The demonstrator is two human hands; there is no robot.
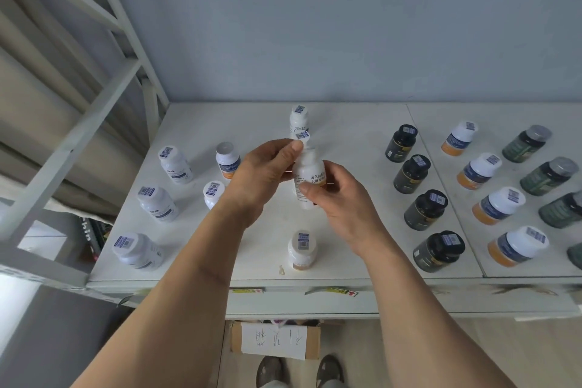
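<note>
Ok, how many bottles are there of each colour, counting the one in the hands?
White bottles: 12, including the held bottle
Black bottles: 4
Green bottles: 4, one cut off by the right edge
Total: 20

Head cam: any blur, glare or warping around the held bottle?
Head view: soft even light, no glare, faint shadows on the table; white bottle in the right hand and cap in the left hand slightly blurred; wide-angle warping tilts the dark bottles outward.
</note>
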